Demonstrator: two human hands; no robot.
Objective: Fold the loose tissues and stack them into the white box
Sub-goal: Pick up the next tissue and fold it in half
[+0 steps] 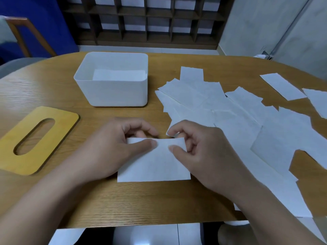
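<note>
Both hands, left hand [113,149] and right hand [200,152], pinched a folded tissue [154,165] between curled fingers [141,145]; aligning edges beneath them before creasing would probably fold neatest.

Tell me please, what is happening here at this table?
A person is folding a white paper tissue on the oval wooden table. The left hand and the right hand each pinch its far edge between thumb and fingers. The open white plastic box behind already holds folded tissue. Its yellow wooden lid with an oval slot lies to the left. Many loose white tissues are spread to the right, not yet folded.
</note>
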